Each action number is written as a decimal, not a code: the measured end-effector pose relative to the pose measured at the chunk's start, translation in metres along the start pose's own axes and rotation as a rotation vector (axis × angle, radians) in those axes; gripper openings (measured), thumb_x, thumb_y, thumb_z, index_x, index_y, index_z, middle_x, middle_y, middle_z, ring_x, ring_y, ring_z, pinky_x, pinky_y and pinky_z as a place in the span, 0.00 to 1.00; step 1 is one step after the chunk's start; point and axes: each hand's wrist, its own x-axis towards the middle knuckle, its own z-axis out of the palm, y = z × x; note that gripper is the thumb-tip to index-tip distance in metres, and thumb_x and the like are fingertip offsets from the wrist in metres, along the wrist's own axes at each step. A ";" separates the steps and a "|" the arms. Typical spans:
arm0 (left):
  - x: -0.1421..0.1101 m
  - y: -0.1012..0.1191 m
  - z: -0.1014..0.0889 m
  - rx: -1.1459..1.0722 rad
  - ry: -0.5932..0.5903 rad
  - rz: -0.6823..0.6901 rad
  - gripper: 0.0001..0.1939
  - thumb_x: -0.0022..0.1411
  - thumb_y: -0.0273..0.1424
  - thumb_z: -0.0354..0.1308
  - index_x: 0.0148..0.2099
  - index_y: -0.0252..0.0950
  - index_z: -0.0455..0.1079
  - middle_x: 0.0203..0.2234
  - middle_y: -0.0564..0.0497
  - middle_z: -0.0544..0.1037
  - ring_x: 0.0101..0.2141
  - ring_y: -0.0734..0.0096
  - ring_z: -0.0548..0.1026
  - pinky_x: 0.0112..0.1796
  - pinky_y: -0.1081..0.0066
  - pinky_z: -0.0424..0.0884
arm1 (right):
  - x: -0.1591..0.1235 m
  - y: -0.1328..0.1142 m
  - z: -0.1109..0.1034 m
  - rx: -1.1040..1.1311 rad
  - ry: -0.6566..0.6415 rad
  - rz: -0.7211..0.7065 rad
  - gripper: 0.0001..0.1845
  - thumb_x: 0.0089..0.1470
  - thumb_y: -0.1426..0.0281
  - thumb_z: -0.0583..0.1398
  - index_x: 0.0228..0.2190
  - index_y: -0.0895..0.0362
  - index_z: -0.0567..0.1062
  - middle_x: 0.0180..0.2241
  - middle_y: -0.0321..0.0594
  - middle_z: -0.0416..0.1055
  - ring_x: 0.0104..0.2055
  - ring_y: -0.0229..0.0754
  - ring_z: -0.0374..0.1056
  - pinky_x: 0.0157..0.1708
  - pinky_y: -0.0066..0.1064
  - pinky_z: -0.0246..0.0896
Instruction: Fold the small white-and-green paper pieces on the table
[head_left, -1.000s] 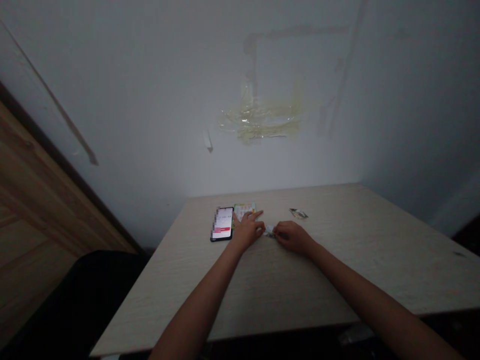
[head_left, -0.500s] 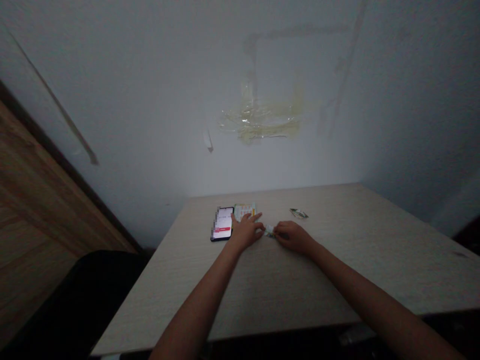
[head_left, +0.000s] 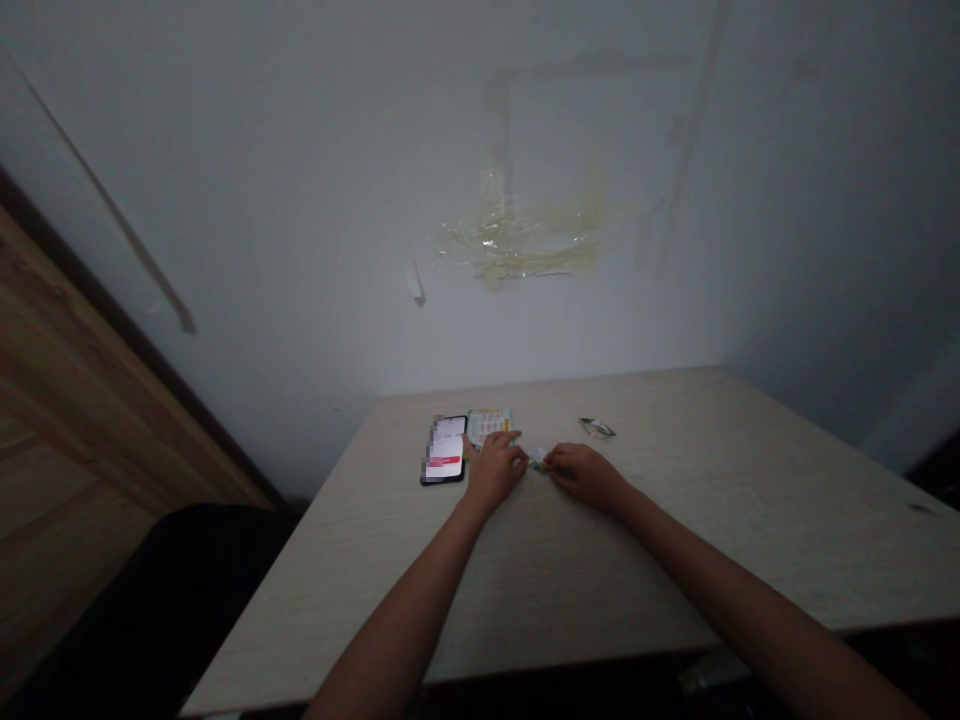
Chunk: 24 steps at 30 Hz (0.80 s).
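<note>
Between my two hands is a small white and green printed piece of paper [head_left: 538, 458], low over the table or on it. My right hand [head_left: 589, 472] pinches its right side, fingers curled together. At its left edge, the thumb and index finger of my left hand [head_left: 496, 472] are closed, while the other fingers stretch out over a larger printed sheet [head_left: 491, 421]. That sheet lies flat, its lower part hidden by my left hand. Just left of the hand lies a phone [head_left: 444, 450] with a lit screen and a red bar on it.
A small folded, pointed piece of paper [head_left: 597, 428] lies farther back to the right on the pale wooden table [head_left: 750, 510]. Behind the table rises a wall [head_left: 300, 200] with clear tape [head_left: 517, 245] stuck on it. At the left are wooden panels [head_left: 45, 400] and a dark object [head_left: 202, 570].
My left fingers have drawn slightly closer together. My right hand has shifted a little to the left with the small paper. The phone, sheet and folded paper stay put.
</note>
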 end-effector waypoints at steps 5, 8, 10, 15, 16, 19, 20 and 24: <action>0.002 0.007 0.005 -0.004 0.007 -0.075 0.06 0.62 0.34 0.57 0.36 0.45 0.76 0.58 0.54 0.71 0.58 0.52 0.63 0.56 0.25 0.33 | 0.000 0.001 0.001 0.029 0.006 -0.006 0.09 0.56 0.75 0.58 0.36 0.57 0.77 0.37 0.43 0.75 0.40 0.42 0.69 0.43 0.32 0.62; 0.002 0.008 0.006 -0.005 0.000 -0.068 0.06 0.62 0.34 0.57 0.36 0.45 0.76 0.59 0.54 0.70 0.59 0.50 0.62 0.56 0.25 0.35 | 0.000 0.002 0.001 0.050 0.010 -0.006 0.09 0.56 0.75 0.58 0.36 0.56 0.77 0.37 0.43 0.74 0.40 0.42 0.69 0.43 0.33 0.62; 0.002 0.007 0.007 0.000 -0.008 -0.059 0.05 0.61 0.35 0.58 0.36 0.45 0.75 0.60 0.55 0.69 0.60 0.49 0.60 0.56 0.24 0.36 | -0.001 0.002 0.000 0.063 0.006 -0.009 0.09 0.56 0.75 0.58 0.36 0.56 0.78 0.36 0.42 0.75 0.40 0.42 0.69 0.43 0.33 0.62; 0.002 0.006 0.010 0.019 -0.023 -0.059 0.05 0.60 0.38 0.60 0.38 0.46 0.74 0.61 0.57 0.66 0.62 0.46 0.57 0.54 0.22 0.35 | -0.001 0.004 0.001 0.094 0.013 -0.020 0.09 0.55 0.75 0.58 0.36 0.56 0.78 0.37 0.43 0.75 0.41 0.42 0.69 0.44 0.33 0.63; 0.002 0.006 0.010 0.023 -0.023 -0.061 0.06 0.59 0.39 0.60 0.38 0.46 0.74 0.61 0.56 0.66 0.62 0.46 0.56 0.54 0.22 0.34 | -0.001 0.005 0.002 0.100 0.017 -0.021 0.10 0.55 0.75 0.58 0.37 0.56 0.78 0.37 0.43 0.75 0.41 0.42 0.69 0.44 0.34 0.63; 0.001 0.007 0.011 0.030 -0.029 -0.070 0.09 0.58 0.42 0.61 0.39 0.45 0.73 0.62 0.55 0.66 0.63 0.46 0.56 0.55 0.23 0.34 | 0.000 0.006 0.003 0.114 0.021 -0.027 0.10 0.54 0.76 0.58 0.37 0.56 0.79 0.38 0.43 0.75 0.41 0.42 0.69 0.44 0.34 0.63; 0.001 0.008 0.011 0.031 -0.033 -0.074 0.10 0.57 0.43 0.61 0.40 0.45 0.73 0.62 0.54 0.65 0.63 0.46 0.55 0.55 0.24 0.34 | 0.000 0.006 0.002 0.116 0.024 -0.028 0.10 0.54 0.76 0.58 0.36 0.56 0.79 0.38 0.43 0.74 0.41 0.42 0.69 0.44 0.35 0.63; -0.002 0.009 0.010 0.031 -0.041 -0.074 0.14 0.57 0.47 0.60 0.42 0.46 0.72 0.62 0.53 0.65 0.63 0.45 0.56 0.55 0.23 0.35 | -0.001 0.005 0.001 0.127 0.030 -0.031 0.10 0.54 0.76 0.59 0.36 0.55 0.79 0.38 0.43 0.74 0.42 0.43 0.69 0.45 0.36 0.64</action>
